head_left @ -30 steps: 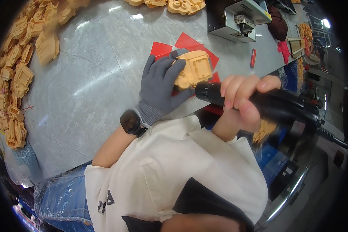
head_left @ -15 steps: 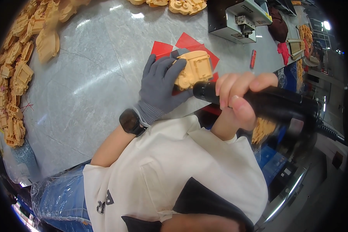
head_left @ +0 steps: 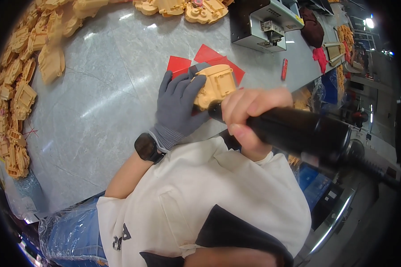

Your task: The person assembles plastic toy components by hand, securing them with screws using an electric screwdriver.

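Note:
My left hand point(head_left: 178, 102), in a grey knit glove, is wrapped round the left side of a light orange molded plastic housing point(head_left: 219, 82). The housing has a recessed rectangular area and rounded lobes, and is held just above the table. My bare right hand point(head_left: 254, 109) grips a thick black corded electric screwdriver point(head_left: 305, 133) near its front end. Its nose points left, at the housing's lower edge by my left thumb; whether the tip touches the housing is hidden. Red sheets point(head_left: 179, 65) lie on the table beyond the housing.
Many similar orange housings are piled along the left edge point(head_left: 24, 95) of the grey table point(head_left: 107, 89), with several more at the far edge point(head_left: 205, 11). A black-and-silver machine point(head_left: 265, 29) stands at the far right. A red marker-like stick point(head_left: 284, 69) lies nearer.
The screwdriver in my right hand has swung lower at its rear end and shifted left, its nose now against or over the housing's lower edge. My left hand keeps its hold.

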`<move>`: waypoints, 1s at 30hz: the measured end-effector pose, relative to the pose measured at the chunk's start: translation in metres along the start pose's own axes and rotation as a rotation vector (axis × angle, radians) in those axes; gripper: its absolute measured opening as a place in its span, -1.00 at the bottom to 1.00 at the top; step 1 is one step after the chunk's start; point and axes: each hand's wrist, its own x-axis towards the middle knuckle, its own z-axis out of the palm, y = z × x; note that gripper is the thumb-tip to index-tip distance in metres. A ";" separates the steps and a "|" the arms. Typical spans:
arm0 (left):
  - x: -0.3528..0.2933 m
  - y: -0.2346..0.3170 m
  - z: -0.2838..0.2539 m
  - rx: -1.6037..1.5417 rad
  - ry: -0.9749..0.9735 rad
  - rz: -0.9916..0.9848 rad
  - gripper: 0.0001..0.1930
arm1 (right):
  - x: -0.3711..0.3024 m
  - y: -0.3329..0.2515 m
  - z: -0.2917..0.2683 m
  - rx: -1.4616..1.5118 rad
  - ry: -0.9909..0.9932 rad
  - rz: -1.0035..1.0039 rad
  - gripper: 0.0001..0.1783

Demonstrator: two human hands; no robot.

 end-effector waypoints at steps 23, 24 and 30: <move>0.004 0.007 -0.005 -0.024 0.001 0.009 -0.33 | 0.013 -0.026 -0.066 0.029 0.217 -0.126 -0.54; 0.005 0.006 -0.005 -0.028 -0.006 0.008 -0.33 | 0.010 -0.026 -0.057 0.082 0.145 -0.165 -0.51; 0.001 0.004 -0.005 -0.023 -0.021 -0.012 -0.32 | -0.002 -0.020 -0.044 -0.053 0.097 -0.101 -0.48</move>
